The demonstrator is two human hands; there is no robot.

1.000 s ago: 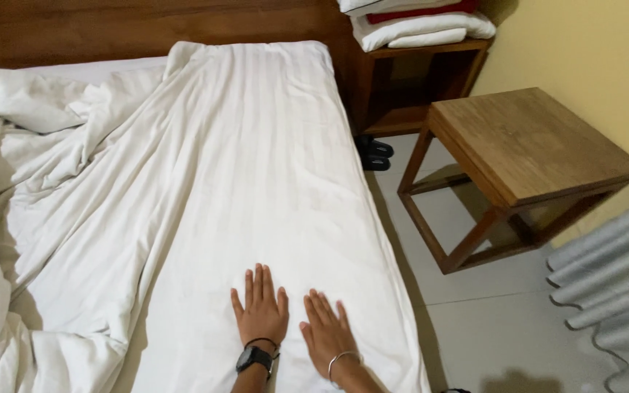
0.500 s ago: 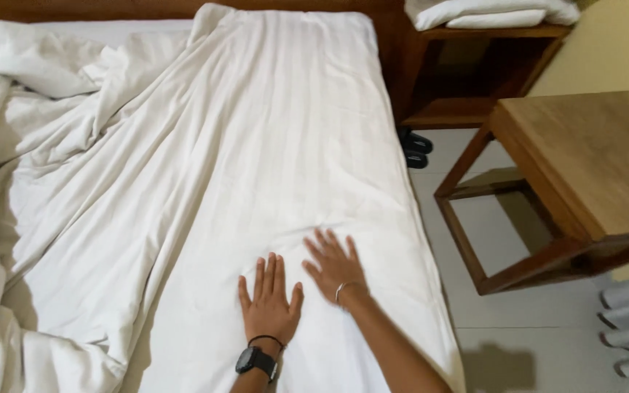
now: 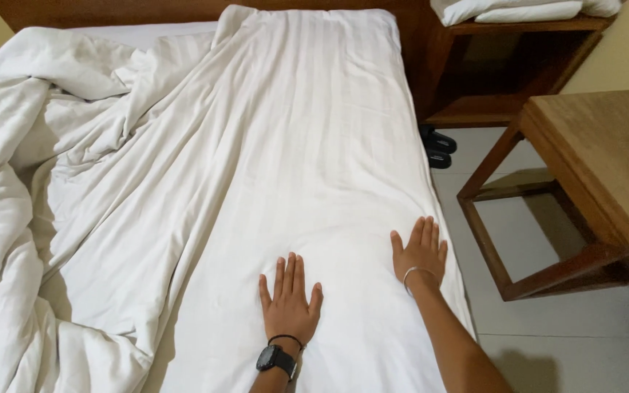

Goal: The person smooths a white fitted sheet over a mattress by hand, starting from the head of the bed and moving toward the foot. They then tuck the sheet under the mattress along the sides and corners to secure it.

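- White striped sheet (image 3: 307,167) lies over the bed, flat down the middle and rumpled toward nine o'clock.
- Your left hand (image 3: 289,302) rests open, palm down, at six o'clock.
- Your right hand (image 3: 421,251) has slid from beside the left out to four o'clock, open and flat near the mattress edge: the cloth between them looks smoother.
- Wooden side table (image 3: 606,167) stands at three o'clock.

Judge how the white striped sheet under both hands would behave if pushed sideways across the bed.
The white striped sheet looks thin and floppy: it already creases near the left hand and right hand. It would probably bunch into folds, like the rumpled bedding beside it, rather than move stiffly.
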